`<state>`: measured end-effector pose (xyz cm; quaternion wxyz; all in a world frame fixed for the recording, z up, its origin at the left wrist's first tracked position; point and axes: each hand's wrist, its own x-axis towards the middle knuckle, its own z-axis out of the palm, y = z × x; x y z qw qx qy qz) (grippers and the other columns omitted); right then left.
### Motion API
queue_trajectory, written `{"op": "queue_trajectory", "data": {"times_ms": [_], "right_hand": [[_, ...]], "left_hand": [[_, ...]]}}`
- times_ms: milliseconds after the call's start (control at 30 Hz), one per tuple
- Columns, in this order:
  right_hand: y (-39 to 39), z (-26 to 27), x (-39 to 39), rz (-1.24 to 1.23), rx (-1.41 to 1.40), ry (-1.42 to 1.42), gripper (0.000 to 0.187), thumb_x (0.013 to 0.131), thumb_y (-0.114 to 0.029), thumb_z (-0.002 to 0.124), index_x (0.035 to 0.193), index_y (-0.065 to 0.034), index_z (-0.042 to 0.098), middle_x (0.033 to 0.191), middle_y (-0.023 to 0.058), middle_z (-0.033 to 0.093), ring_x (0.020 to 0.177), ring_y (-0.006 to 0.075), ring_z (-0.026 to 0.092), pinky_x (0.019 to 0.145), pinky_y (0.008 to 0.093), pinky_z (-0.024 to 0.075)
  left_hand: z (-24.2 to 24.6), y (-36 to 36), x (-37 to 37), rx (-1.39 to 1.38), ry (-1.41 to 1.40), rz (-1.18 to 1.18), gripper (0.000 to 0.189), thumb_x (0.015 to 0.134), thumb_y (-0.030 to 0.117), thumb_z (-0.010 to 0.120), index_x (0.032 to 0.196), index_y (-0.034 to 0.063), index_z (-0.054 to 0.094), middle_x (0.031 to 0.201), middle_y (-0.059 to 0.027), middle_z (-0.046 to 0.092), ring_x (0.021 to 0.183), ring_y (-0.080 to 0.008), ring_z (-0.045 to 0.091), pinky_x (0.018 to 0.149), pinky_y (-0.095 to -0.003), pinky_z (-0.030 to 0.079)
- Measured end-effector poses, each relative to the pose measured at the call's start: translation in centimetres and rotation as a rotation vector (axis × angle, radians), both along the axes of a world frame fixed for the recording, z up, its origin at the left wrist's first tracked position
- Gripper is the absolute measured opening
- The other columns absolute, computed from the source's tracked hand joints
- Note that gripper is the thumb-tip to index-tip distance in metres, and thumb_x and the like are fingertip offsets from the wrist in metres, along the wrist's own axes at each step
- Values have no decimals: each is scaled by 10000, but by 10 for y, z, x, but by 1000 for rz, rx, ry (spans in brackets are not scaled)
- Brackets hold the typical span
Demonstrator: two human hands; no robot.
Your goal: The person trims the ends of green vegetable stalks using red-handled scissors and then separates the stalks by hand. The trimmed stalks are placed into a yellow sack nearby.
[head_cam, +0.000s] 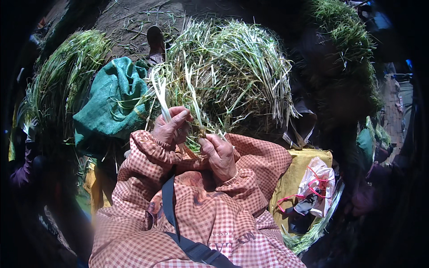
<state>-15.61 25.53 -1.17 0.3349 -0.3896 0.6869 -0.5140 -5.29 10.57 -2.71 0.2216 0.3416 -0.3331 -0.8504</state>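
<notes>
My left hand (172, 125) is closed around a bundle of pale plant stalks (161, 93) whose looped ends rise above the fist. Close by on the right, my right hand (219, 154) pinches the brownish lower end of a thinner pale stalk (192, 87) between thumb and fingers. Both hands are just above the lap, over a red checked garment (201, 207). Beyond them lies a large heap of green and straw-coloured stalks (248, 50). A green woven sack (112, 97) sits left of my left hand, with a few thin stems across it.
More green stalks are heaped at the left (67, 73) and upper right (348, 30). On the right, a yellow sack (285, 184) bears a white plastic bag (318, 181) with pink ties. Another person's gloved hand (32, 127) shows at the far left.
</notes>
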Motion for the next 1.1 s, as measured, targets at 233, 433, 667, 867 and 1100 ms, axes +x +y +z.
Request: {"op": "queue_trajectory", "data": {"times_ms": [233,433,667,867,1100], "right_hand": [[-4,13,5,-44,-51,287,189,846,-171,605,936,-5,597,809,127,607,701,276,609,614,346,474],[-11,-7,14,11,-118,328,236,833,-168,623,1014,-27,569,798,114,610,688,252,613,611,335,484],[-29,-5,12,-64,-2,-70,157,790,-85,596,921,-9,554,726,114,623,679,210,639,638,309,503],[-21,-13,12,35,77,-26,150,804,-125,600,870,-1,549,713,121,587,638,202,582,597,303,459],[29,-12,1,-34,198,-363,100,828,-89,613,883,-8,595,741,-9,594,663,38,511,603,207,438]], "left_hand": [[8,-17,16,-291,-259,-66,329,888,315,587,1109,72,585,913,-56,648,748,-134,618,583,-253,512],[19,-5,10,65,-157,-162,255,825,207,672,1036,80,607,871,-57,658,605,-73,566,409,-201,400],[11,7,4,21,-83,-94,144,812,115,676,922,57,604,798,-42,639,631,-95,586,467,-197,423],[5,-25,10,-52,-79,123,125,832,105,652,905,56,563,758,-49,626,457,-107,519,372,-219,375],[-1,-86,42,-153,-126,414,160,817,144,679,908,101,555,725,-16,616,489,-86,509,345,-217,335]]}}
